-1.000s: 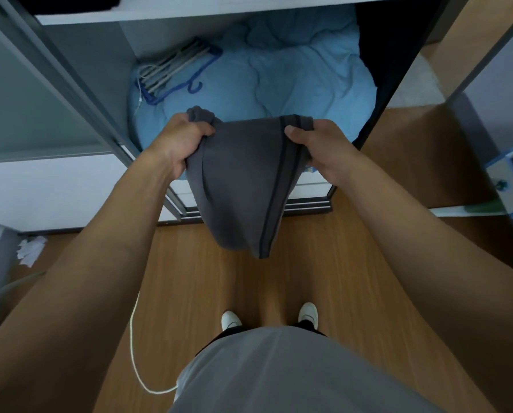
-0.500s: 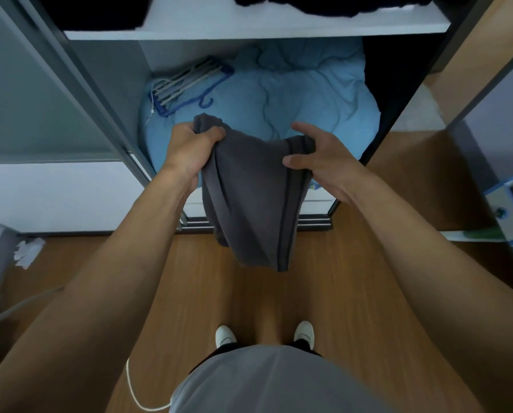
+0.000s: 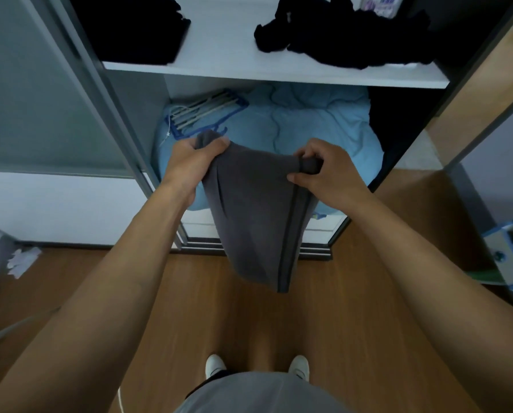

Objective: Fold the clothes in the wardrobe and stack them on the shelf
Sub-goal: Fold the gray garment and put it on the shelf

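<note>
A dark grey garment (image 3: 255, 216) with a darker stripe hangs in front of the open wardrobe, held by its top edge. My left hand (image 3: 189, 162) grips its left corner and my right hand (image 3: 323, 171) grips its right corner, fingers curled round the bunched cloth. Above them runs the white shelf (image 3: 219, 55). On it a folded black stack (image 3: 130, 28) sits at the left and a crumpled black pile of clothes (image 3: 344, 34) lies at the right.
A light blue quilt (image 3: 308, 126) fills the lower compartment, with a bundle of blue and white hangers (image 3: 204, 111) on it. The sliding door frame (image 3: 106, 114) stands at the left. Wooden floor (image 3: 249, 317) lies below; a blue-white box (image 3: 511, 254) is at the right.
My view has tilted up, showing the shelf and its black clothes. My right hand has re-gripped the garment's right corner, fingers now curled over it. The garment stays hanging between both hands.
</note>
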Demonstrator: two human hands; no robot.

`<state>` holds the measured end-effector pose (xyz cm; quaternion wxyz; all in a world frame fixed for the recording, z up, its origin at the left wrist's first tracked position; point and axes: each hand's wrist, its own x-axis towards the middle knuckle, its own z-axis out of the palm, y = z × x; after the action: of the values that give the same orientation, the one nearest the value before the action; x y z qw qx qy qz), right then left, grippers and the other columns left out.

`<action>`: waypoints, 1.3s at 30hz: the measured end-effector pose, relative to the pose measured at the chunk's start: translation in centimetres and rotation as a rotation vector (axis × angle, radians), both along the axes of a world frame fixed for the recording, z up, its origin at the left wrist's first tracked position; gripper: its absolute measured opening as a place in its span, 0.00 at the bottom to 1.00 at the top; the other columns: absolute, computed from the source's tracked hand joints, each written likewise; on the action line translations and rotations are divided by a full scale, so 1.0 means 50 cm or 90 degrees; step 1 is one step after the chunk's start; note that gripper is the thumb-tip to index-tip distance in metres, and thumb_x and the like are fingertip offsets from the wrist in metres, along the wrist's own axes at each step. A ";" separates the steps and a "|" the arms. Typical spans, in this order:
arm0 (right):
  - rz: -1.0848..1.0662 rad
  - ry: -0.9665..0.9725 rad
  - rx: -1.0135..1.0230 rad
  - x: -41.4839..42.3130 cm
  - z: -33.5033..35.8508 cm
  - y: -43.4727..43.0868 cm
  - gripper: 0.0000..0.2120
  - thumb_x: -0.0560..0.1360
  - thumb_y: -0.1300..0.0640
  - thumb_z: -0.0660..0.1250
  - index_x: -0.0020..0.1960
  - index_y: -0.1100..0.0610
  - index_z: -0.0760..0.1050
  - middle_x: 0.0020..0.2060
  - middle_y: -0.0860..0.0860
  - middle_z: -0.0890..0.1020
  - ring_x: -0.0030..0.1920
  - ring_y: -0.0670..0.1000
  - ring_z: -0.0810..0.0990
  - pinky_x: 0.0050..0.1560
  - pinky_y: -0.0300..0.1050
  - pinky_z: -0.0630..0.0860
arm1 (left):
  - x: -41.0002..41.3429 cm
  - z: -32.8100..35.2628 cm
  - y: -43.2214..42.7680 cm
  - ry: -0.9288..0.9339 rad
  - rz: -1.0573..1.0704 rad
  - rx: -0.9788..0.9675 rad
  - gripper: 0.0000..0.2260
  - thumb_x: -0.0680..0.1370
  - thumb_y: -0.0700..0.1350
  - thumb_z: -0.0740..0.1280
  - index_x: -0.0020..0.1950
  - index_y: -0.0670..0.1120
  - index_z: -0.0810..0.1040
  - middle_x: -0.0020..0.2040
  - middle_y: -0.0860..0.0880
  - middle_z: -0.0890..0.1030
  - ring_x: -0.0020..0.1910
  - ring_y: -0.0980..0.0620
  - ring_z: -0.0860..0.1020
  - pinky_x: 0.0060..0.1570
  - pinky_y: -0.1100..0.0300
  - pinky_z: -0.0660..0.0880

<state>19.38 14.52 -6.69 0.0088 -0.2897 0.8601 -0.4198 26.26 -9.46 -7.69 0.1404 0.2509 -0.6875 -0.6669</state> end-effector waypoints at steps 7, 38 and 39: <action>0.043 -0.140 -0.231 -0.004 0.053 -0.010 0.18 0.62 0.59 0.81 0.35 0.51 0.70 0.35 0.47 0.75 0.39 0.47 0.74 0.42 0.45 0.73 | 0.018 -0.078 -0.025 0.108 -0.174 0.124 0.53 0.57 0.56 0.84 0.76 0.53 0.60 0.71 0.49 0.71 0.67 0.51 0.75 0.63 0.58 0.76; -0.194 -0.692 -0.528 0.129 -0.128 0.010 0.25 0.71 0.53 0.77 0.65 0.56 0.76 0.54 0.53 0.86 0.54 0.54 0.86 0.55 0.52 0.82 | 0.093 -0.171 0.008 -0.043 -0.211 0.480 0.37 0.78 0.71 0.46 0.67 0.46 0.79 0.68 0.44 0.78 0.69 0.45 0.75 0.66 0.49 0.73; -0.203 -0.696 -0.536 0.127 -0.127 0.010 0.24 0.71 0.54 0.77 0.65 0.56 0.76 0.55 0.54 0.86 0.54 0.54 0.85 0.57 0.53 0.82 | 0.107 -0.197 0.021 -0.051 -0.225 0.499 0.35 0.78 0.70 0.48 0.69 0.47 0.77 0.69 0.45 0.77 0.70 0.46 0.74 0.69 0.48 0.70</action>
<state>25.75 15.02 -13.02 0.2653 0.1136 0.5291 -0.7980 31.62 -8.43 -17.57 -0.1085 0.1892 -0.4193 -0.8812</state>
